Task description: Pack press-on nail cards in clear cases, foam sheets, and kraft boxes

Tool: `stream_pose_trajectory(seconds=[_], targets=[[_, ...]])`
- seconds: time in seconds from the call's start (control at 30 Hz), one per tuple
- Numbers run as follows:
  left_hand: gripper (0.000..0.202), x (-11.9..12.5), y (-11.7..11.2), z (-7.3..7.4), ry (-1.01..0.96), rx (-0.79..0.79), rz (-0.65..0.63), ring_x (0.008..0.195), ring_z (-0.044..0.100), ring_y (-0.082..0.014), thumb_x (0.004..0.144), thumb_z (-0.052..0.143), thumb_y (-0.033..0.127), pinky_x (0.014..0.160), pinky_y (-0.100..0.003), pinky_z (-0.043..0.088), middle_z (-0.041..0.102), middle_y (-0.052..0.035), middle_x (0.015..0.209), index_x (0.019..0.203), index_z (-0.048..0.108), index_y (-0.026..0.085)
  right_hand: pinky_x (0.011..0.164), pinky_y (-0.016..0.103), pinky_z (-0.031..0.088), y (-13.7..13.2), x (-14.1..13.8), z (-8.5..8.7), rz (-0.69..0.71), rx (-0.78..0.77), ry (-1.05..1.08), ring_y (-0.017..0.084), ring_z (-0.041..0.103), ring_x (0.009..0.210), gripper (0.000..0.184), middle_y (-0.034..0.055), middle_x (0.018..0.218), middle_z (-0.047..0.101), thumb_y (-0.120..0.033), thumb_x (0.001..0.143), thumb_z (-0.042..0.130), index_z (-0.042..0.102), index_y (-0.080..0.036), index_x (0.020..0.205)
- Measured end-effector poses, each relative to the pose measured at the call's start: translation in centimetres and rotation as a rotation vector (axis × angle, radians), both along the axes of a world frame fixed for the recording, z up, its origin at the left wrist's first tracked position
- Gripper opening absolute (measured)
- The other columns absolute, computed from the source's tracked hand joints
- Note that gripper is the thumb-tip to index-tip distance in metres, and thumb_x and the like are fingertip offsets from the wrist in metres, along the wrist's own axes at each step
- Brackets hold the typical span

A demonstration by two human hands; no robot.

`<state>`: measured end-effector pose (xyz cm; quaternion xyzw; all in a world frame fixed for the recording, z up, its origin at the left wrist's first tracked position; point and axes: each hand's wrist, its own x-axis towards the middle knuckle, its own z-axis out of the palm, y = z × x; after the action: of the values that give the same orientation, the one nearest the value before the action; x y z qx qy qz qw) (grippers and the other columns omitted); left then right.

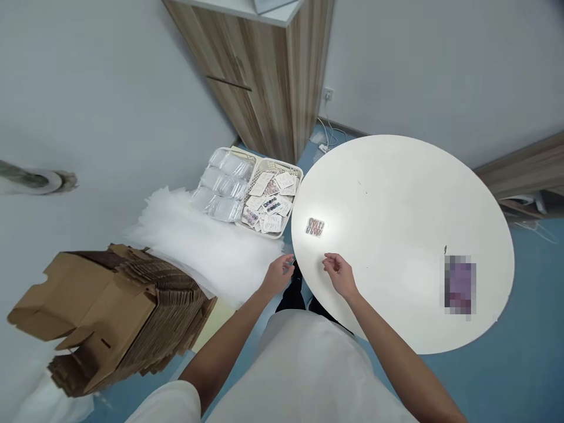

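Note:
My left hand (279, 275) hovers just off the left edge of the round white table (396, 194), fingers loosely bent and apart, with nothing visible in it. Over the table's near left part is my right hand (339, 273), also empty, its fingers slightly curled. A small clear pack (315, 227) with rows of reddish-brown, nail-shaped pieces lies flat on the table beyond both hands, touched by neither. Left of the table, a cream basket (282, 235) holds white printed cards and similar packs with dark or pinkish pieces.
Beside that basket are clear plastic sleeves (224, 182) in stacks. White foam sheets (189, 229) and folded brown cardboard boxes (145, 311) lie to the left. A pixelated purple object (460, 285) rests on the table's right. Behind stands a wood-grain cabinet (264, 76); cables (328, 129) run beside it.

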<state>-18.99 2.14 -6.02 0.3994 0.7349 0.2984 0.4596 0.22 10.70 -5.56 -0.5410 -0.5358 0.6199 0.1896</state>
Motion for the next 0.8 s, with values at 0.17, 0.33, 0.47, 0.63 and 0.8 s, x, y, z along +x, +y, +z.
stream_pose_trajectory(seconds=[0.17, 0.33, 0.47, 0.63, 0.8], targets=[[0.036, 0.8, -4.0, 2.2, 0.108, 0.004, 0.007, 0.083, 0.057, -0.0165, 0.079, 0.045, 0.033, 0.07, -0.029, 0.047, 0.059, -0.0068, 0.107, 0.112, 0.052, 0.02, 0.07, 0.034, 0.047, -0.8, 1.8, 0.7, 0.081, 0.014, 0.017, 0.015, 0.057, 0.069, 0.035, 0.0057, 0.084, 0.062, -0.045, 0.072, 0.053, 0.057, -0.019, 0.095], [0.037, 1.9, -7.8, 4.2, 0.188, 0.026, 0.081, 0.086, 0.057, -0.0175, 0.08, 0.044, 0.036, 0.067, -0.027, 0.047, 0.059, -0.0068, 0.107, 0.112, 0.052, 0.02, 0.069, 0.033, 0.046, -1.5, 2.1, 1.2, 0.163, 0.052, 0.033, 0.015, 0.057, 0.068, 0.035, 0.0054, 0.081, 0.063, -0.047, 0.071, 0.053, 0.058, -0.018, 0.091], [0.034, 0.7, -9.6, 5.0, 0.283, 0.068, 0.217, 0.083, 0.057, -0.0161, 0.079, 0.045, 0.035, 0.068, -0.028, 0.047, 0.06, -0.0058, 0.104, 0.108, 0.053, 0.019, 0.07, 0.033, 0.046, -1.7, -0.2, 2.5, 0.238, 0.086, 0.093, 0.016, 0.057, 0.071, 0.034, 0.0061, 0.081, 0.063, -0.045, 0.071, 0.053, 0.057, -0.018, 0.091], [0.032, -3.0, -11.0, 5.8, 0.343, 0.112, 0.303, 0.085, 0.057, -0.0161, 0.078, 0.047, 0.033, 0.073, -0.03, 0.047, 0.06, -0.0056, 0.1, 0.105, 0.054, 0.019, 0.067, 0.033, 0.046, -1.6, -5.3, 3.9, 0.341, 0.144, 0.128, 0.016, 0.057, 0.066, 0.031, 0.0053, 0.079, 0.062, -0.042, 0.071, 0.054, 0.057, -0.017, 0.089], [0.029, -6.9, -11.9, 6.2, 0.336, 0.144, 0.306, 0.088, 0.056, -0.0175, 0.075, 0.05, 0.032, 0.073, -0.03, 0.047, 0.059, -0.0055, 0.103, 0.102, 0.055, 0.02, 0.064, 0.032, 0.046, -1.9, -10.0, 3.9, 0.39, 0.186, 0.086, 0.016, 0.057, 0.066, 0.033, 0.0041, 0.075, 0.061, -0.043, 0.069, 0.055, 0.058, -0.017, 0.089]])
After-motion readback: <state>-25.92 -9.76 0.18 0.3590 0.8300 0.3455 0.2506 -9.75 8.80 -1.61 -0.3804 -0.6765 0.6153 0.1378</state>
